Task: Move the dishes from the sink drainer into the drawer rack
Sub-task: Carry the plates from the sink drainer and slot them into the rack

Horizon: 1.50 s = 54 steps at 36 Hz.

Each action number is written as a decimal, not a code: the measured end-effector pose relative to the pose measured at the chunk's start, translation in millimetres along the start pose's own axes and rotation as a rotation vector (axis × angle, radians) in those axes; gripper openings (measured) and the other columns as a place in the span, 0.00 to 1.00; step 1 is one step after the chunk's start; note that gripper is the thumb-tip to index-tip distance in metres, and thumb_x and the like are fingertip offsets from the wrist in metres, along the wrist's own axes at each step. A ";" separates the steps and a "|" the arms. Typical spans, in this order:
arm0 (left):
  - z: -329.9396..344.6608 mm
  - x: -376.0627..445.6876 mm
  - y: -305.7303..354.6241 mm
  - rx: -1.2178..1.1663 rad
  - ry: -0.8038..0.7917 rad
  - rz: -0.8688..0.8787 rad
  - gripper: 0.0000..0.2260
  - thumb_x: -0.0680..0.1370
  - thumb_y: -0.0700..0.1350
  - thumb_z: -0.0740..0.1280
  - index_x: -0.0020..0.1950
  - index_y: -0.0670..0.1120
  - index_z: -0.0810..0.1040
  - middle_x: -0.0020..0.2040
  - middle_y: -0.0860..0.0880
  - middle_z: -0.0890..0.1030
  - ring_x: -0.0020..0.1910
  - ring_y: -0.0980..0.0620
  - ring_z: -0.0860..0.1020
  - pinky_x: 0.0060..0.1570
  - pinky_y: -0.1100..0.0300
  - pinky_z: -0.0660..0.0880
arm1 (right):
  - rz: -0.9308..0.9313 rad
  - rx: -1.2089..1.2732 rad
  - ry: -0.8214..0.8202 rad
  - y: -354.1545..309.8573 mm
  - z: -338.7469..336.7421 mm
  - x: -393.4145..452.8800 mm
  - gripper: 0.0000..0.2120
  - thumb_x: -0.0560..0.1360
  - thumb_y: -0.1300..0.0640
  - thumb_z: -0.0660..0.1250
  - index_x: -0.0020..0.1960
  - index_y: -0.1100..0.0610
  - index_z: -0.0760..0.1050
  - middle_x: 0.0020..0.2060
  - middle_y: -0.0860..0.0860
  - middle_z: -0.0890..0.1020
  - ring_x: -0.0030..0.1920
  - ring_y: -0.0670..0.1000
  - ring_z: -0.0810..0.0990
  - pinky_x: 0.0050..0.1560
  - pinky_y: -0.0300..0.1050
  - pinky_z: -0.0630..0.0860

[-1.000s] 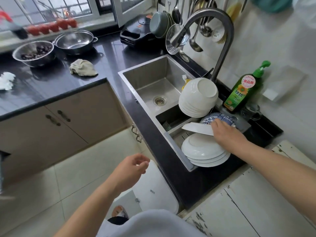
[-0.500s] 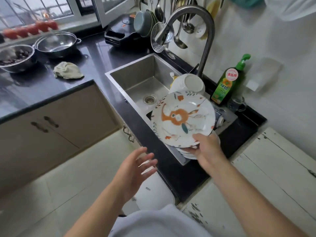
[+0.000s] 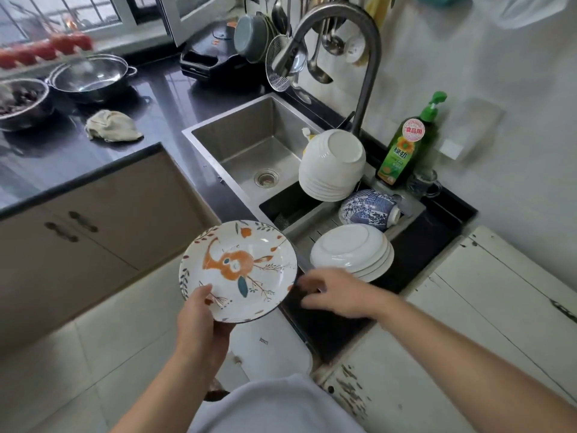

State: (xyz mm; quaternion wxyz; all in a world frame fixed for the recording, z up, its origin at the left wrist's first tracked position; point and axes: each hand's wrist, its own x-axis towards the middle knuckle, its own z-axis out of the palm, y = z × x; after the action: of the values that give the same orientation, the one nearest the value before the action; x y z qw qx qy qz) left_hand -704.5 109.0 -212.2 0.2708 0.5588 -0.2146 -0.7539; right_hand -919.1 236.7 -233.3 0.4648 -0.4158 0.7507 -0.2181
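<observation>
My left hand (image 3: 199, 320) grips the near rim of a white plate with an orange and teal pattern (image 3: 239, 270), held face up in front of the counter. My right hand (image 3: 337, 295) hovers empty just right of the plate, fingers loosely spread, over the dark counter edge. In the sink drainer (image 3: 315, 223) lie a stack of upturned white plates (image 3: 351, 248), a blue-and-white bowl (image 3: 367, 207) on its side and a stack of upturned white bowls (image 3: 332, 164). No drawer rack shows.
The steel sink basin (image 3: 253, 142) and tall tap (image 3: 365, 57) are behind the drainer. A green soap bottle (image 3: 406, 145) and a glass mug (image 3: 423, 182) stand at the right. A cloth (image 3: 110, 125), steel bowls (image 3: 90, 76) and hanging utensils (image 3: 315, 42) lie farther back.
My right hand lifted the patterned plate off the drainer and passed it to my left hand, which now holds it lower and further left. My right hand has let go.
</observation>
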 end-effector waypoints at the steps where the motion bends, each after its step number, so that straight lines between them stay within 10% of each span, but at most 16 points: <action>1: -0.8 -0.5 1.7 0.006 -0.001 0.006 0.16 0.84 0.43 0.59 0.72 0.45 0.70 0.58 0.43 0.84 0.56 0.40 0.84 0.60 0.40 0.79 | -0.016 -0.229 0.104 10.8 -16.8 8.0 0.24 0.75 0.50 0.74 0.69 0.52 0.76 0.64 0.49 0.79 0.67 0.51 0.77 0.70 0.49 0.71; 6: -6.3 -5.1 0.4 0.017 0.015 -0.003 0.16 0.83 0.44 0.60 0.71 0.44 0.72 0.58 0.42 0.85 0.56 0.40 0.84 0.54 0.44 0.81 | 0.064 -1.028 0.006 56.9 -84.0 28.5 0.33 0.77 0.51 0.69 0.79 0.55 0.62 0.78 0.54 0.60 0.78 0.57 0.57 0.77 0.52 0.60; 21: -21.2 -9.6 6.1 0.027 0.044 -0.021 0.19 0.81 0.44 0.60 0.73 0.45 0.70 0.60 0.40 0.83 0.60 0.38 0.82 0.59 0.40 0.79 | -0.071 -1.208 -0.084 64.7 -114.5 34.5 0.16 0.75 0.48 0.66 0.59 0.55 0.72 0.55 0.50 0.72 0.54 0.55 0.78 0.52 0.52 0.77; 39: -40.4 -13.9 10.6 0.067 0.079 0.010 0.18 0.82 0.43 0.60 0.73 0.46 0.69 0.59 0.40 0.84 0.58 0.37 0.82 0.63 0.33 0.76 | -0.156 -1.295 0.625 74.9 -82.1 37.6 0.09 0.70 0.71 0.63 0.50 0.64 0.71 0.43 0.61 0.73 0.43 0.60 0.73 0.26 0.48 0.67; 46: -54.1 -16.8 20.7 0.028 0.113 -0.024 0.17 0.81 0.42 0.61 0.71 0.47 0.72 0.58 0.42 0.84 0.59 0.38 0.82 0.65 0.36 0.76 | -0.038 -0.835 0.927 24.7 -74.3 7.8 0.13 0.73 0.69 0.70 0.53 0.63 0.68 0.49 0.62 0.74 0.48 0.62 0.73 0.36 0.49 0.68; 54: -101.4 -16.9 46.3 -0.054 0.114 -0.011 0.15 0.82 0.39 0.60 0.69 0.46 0.73 0.59 0.42 0.83 0.60 0.40 0.81 0.65 0.41 0.76 | 0.123 0.805 1.013 -76.2 24.8 5.6 0.23 0.82 0.66 0.57 0.75 0.53 0.68 0.64 0.51 0.79 0.61 0.54 0.80 0.59 0.56 0.80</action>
State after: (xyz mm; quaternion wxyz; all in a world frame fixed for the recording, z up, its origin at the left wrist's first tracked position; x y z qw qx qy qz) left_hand -595.6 82.6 -199.6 0.2936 0.5943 -0.1755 -0.7279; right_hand -866.4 190.9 -193.5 0.1844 -0.0108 0.7589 -0.6245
